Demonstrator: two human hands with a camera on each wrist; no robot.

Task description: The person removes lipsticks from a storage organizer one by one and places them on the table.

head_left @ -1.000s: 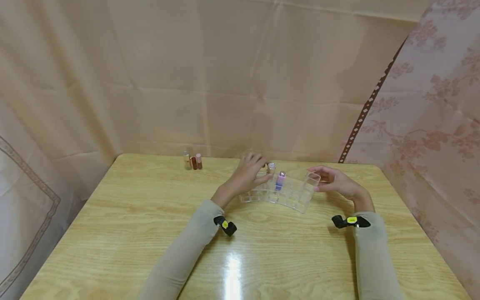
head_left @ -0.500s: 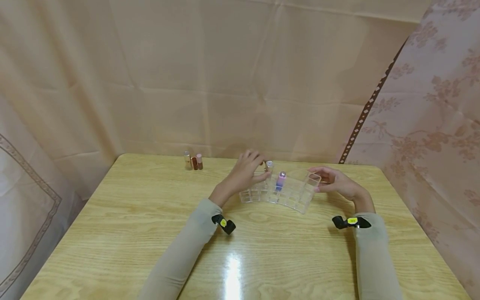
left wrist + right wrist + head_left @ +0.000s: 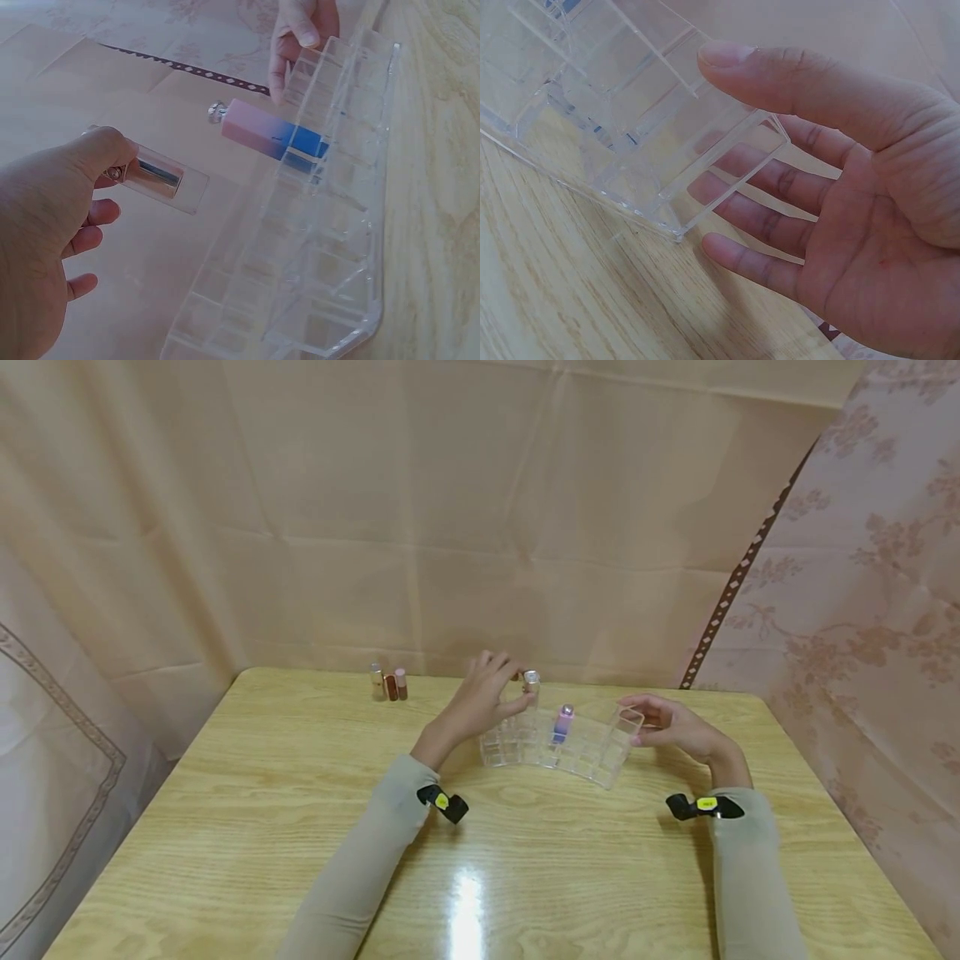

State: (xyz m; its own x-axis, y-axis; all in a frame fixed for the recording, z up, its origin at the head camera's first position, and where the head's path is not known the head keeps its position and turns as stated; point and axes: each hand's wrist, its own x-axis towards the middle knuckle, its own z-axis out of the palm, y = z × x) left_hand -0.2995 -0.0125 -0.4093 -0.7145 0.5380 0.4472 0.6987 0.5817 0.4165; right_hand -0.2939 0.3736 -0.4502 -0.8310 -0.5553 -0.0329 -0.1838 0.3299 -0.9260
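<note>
My left hand [image 3: 480, 695] pinches a lipstick [image 3: 531, 682] between thumb and fingers, above the back left of a clear tiered lipstick organizer [image 3: 588, 745]. In the left wrist view the held lipstick [image 3: 159, 178] has a see-through case around a rose-gold tube, and it is apart from the organizer [image 3: 334, 225]. A pink-to-blue lipstick [image 3: 563, 724] stands in a middle compartment. My right hand [image 3: 678, 727] holds the organizer's right end. In the right wrist view its thumb lies over the clear wall and the fingers [image 3: 761, 214] are behind it.
At the back left of the wooden table [image 3: 300, 793] stand a gold-toned lipstick [image 3: 377, 682], a dark red tube [image 3: 391, 687] and a pink-capped tube [image 3: 401, 684], close together. A beige cloth [image 3: 375, 527] hangs behind the table's back edge.
My left hand has moved slightly left and up with the lipstick, away from the pink-to-blue one. My right hand and the organizer stay nearly in place.
</note>
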